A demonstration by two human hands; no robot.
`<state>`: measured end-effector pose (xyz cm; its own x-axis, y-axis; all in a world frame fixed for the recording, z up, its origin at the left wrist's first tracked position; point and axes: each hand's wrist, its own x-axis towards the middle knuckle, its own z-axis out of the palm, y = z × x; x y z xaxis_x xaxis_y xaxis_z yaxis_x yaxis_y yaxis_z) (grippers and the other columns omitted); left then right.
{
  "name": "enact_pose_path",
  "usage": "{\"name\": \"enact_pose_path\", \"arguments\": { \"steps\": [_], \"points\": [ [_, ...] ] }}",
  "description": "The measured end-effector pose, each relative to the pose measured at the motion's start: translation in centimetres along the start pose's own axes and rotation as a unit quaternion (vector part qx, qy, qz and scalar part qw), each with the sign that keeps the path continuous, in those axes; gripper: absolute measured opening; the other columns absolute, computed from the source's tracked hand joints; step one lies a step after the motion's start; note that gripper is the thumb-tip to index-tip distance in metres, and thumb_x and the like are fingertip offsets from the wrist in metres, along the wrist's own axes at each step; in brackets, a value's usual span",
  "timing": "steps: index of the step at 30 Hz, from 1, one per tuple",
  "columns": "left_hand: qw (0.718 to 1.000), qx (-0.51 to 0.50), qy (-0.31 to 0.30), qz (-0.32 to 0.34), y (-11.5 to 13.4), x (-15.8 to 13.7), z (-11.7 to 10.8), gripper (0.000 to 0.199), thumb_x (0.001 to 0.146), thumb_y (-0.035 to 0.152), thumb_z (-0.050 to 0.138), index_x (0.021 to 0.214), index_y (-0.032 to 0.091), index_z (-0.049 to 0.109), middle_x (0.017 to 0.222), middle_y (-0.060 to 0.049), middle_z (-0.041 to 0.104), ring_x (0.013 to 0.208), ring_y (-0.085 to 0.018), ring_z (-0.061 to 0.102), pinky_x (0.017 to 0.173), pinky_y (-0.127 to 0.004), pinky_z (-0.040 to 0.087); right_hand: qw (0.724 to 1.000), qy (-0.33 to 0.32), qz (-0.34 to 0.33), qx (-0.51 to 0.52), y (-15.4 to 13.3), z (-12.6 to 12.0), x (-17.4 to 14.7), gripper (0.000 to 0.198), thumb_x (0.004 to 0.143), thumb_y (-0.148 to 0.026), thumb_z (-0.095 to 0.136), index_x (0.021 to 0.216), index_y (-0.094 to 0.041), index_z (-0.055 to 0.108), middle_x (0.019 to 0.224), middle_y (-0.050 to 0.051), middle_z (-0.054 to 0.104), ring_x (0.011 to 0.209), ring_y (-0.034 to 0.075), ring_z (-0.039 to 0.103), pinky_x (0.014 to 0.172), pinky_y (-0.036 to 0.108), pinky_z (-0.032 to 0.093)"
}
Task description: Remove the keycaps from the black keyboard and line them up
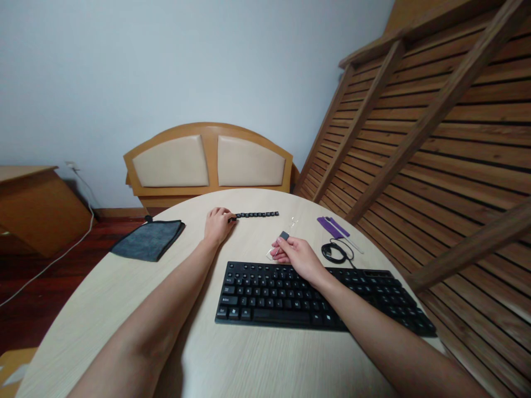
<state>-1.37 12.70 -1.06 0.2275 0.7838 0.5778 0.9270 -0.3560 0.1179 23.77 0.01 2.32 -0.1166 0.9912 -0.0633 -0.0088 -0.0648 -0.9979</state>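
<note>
A row of black keycaps (pixel 259 214) lies on the table beyond the keyboard. At the left end of this row, the curled fingers of my left hand (pixel 218 225) are closed on a black keycap (pixel 232 219). My right hand (pixel 296 255) pinches the dark grey handle of a wire keycap puller (pixel 284 235) between thumb and fingers. Thin, shiny wire shows on both sides of that handle. Below my right wrist is the black keyboard (pixel 269 315), with most keys in place; my forearm hides part of it.
A coiled black cable (pixel 332 253) runs from the keyboard's back edge. Behind it lie a purple cloth (pixel 329 228) and a thin brush-like stick (pixel 352 244). A folded grey cloth (pixel 145 240) rests on the round table's (pixel 103 298) left side. Wooden slats (pixel 415 166) lean at right.
</note>
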Motion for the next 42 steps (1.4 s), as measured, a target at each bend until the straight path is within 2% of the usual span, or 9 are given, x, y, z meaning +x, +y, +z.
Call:
{"name": "enact_pose_path", "arguments": {
  "steps": [9, 22, 37, 42],
  "points": [
    [1.0, 0.013, -0.009, -0.024, -0.07, 0.03, 0.2, 0.017, 0.085, 0.031, 0.064, 0.096, 0.026, 0.075, 0.104, -0.008, 0.068, 0.103, -0.03, 0.052, 0.086, -0.043, 0.039, 1.0, -0.001, -0.003, 0.001, 0.0, -0.09, 0.15, 0.031, 0.087, -0.042, 0.064, 0.081, -0.012, 0.066, 0.072, 0.007, 0.071, 0.06, 0.011, 0.065, 0.055, 0.019, 0.051],
    [0.999, 0.016, -0.012, -0.03, -0.14, -0.09, 0.19, 0.018, 0.085, 0.028, 0.061, 0.097, 0.026, 0.075, 0.105, -0.009, 0.068, 0.104, -0.03, 0.051, 0.087, -0.043, 0.041, 1.0, 0.009, 0.011, -0.011, -0.33, 0.01, -0.03, 0.027, 0.092, -0.034, 0.058, 0.08, -0.012, 0.066, 0.073, 0.007, 0.071, 0.06, 0.01, 0.065, 0.056, 0.018, 0.051],
    [0.999, -0.014, -0.016, -0.035, -0.18, -0.12, 0.05, 0.017, 0.085, 0.025, 0.061, 0.097, 0.023, 0.073, 0.105, -0.01, 0.067, 0.105, -0.031, 0.051, 0.087, -0.043, 0.041, 1.0, 0.0, 0.014, -0.013, -0.42, 0.03, -0.08, 0.027, 0.091, -0.035, 0.059, 0.079, -0.012, 0.065, 0.072, 0.007, 0.07, 0.06, 0.01, 0.066, 0.055, 0.018, 0.051],
    [0.998, -0.057, -0.027, -0.022, 0.6, -0.46, -0.74, 0.021, 0.085, 0.024, 0.06, 0.104, 0.021, 0.069, 0.11, -0.012, 0.064, 0.109, -0.032, 0.049, 0.093, -0.045, 0.039, 0.999, -0.015, -0.012, -0.044, -0.92, -0.02, -0.56, 0.022, 0.089, -0.034, 0.061, 0.09, -0.012, 0.065, 0.073, 0.005, 0.069, 0.061, 0.011, 0.065, 0.059, 0.02, 0.052]
  ]
}}
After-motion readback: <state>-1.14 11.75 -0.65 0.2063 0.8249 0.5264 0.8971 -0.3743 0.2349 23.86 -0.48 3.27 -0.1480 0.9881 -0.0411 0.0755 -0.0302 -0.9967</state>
